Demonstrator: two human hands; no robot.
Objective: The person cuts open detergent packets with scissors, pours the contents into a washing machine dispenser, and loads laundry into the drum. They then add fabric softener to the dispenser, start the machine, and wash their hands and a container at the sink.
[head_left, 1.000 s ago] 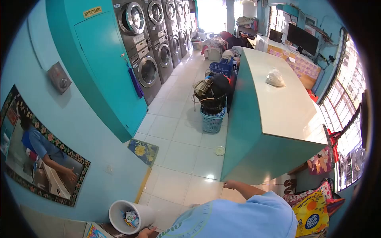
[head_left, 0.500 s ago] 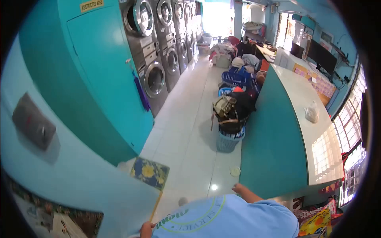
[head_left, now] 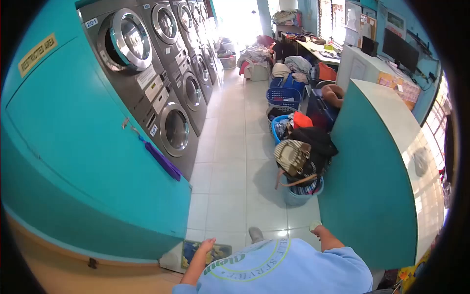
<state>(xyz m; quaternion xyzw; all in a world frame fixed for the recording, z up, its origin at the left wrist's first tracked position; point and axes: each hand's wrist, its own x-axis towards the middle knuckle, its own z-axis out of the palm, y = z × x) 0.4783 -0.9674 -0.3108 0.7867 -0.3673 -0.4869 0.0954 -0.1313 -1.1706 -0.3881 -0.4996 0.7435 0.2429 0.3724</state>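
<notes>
Below the teal door, my left hand (head_left: pixel 207 244) hangs over the floral mat (head_left: pixel 191 254), its fingers loosely curled and too small to read. My right hand (head_left: pixel 317 229) is low beside the teal counter (head_left: pixel 372 181), near a small pale round thing (head_left: pixel 314 225) at floor level; whether they touch is unclear, and its fingers are hard to make out. Between the hands is my light blue shirt (head_left: pixel 289 267), with a foot (head_left: pixel 255 234) showing beyond it. A light blue basket (head_left: pixel 301 196) heaped with dark cloth and a striped bag (head_left: pixel 292 157) stands ahead of my right hand.
Stacked grey machines (head_left: pixel 176 130) with round doors line the left wall past the teal door (head_left: pixel 88 137). Several baskets and laundry piles (head_left: pixel 254 56) run along the right side of the tiled aisle (head_left: pixel 223 171). A monitor (head_left: pixel 399 46) stands at the right.
The view has moved forward along the aisle. The machines and basket appear closer, and the mirror and white bin have left view. My left hand has swung forward, over the mat.
</notes>
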